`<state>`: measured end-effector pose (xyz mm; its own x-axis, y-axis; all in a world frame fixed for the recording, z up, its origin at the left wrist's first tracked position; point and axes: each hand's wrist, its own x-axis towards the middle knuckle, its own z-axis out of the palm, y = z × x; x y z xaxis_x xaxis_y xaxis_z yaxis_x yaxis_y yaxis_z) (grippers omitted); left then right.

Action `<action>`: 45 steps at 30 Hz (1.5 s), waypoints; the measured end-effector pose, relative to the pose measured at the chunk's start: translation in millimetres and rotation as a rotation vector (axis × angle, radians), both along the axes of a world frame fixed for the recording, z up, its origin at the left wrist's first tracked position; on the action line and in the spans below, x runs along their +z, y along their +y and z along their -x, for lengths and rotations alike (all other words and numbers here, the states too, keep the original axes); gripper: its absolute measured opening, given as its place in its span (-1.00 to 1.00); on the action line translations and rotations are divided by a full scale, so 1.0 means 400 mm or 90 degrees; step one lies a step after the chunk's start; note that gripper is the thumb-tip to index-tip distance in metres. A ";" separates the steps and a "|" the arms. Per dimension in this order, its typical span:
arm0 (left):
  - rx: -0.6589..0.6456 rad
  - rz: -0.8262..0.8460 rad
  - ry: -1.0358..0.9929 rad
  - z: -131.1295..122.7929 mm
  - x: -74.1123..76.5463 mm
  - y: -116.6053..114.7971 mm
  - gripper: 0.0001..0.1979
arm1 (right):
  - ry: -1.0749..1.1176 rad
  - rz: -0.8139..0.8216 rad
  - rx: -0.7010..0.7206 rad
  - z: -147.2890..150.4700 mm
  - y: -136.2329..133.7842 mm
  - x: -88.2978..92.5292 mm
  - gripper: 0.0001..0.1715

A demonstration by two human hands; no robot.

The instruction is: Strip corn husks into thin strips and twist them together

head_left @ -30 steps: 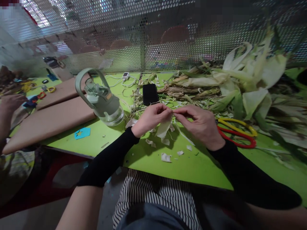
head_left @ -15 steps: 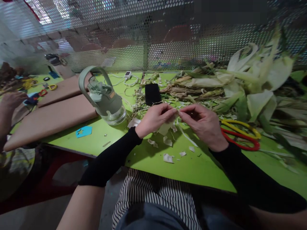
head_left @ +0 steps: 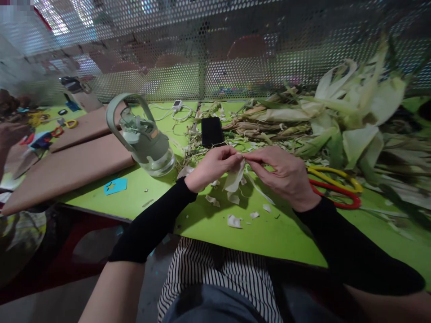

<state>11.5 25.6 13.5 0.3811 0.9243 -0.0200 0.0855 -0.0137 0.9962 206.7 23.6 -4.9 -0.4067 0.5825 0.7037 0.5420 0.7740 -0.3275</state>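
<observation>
A pale strip of corn husk hangs below the fingertips of my left hand, which is closed in a pinch on its upper end. Close beside it, my right hand is pinched at the same spot, its thumb and forefinger meeting the left fingertips at the husk's top. The exact grip there is too small to make out. Cut husk scraps lie on the green table under both hands. Red-and-yellow-handled scissors rest by my right wrist, their blades hidden.
A black phone lies beyond my hands. Left stand a green water bottle, brown padded sheets and a blue star-cut tag. Corn husks are heaped at right, before a perforated metal screen. Another person's hand shows at far left.
The husk strip now hangs more plainly in view below my fingers. My right hand has turned slightly, its fingers more closed. The other person's hand has shifted left and up.
</observation>
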 end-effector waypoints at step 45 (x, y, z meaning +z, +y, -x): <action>0.013 -0.051 -0.045 -0.006 -0.017 -0.001 -0.72 | 0.240 0.253 -0.003 0.019 -0.002 -0.025 -0.84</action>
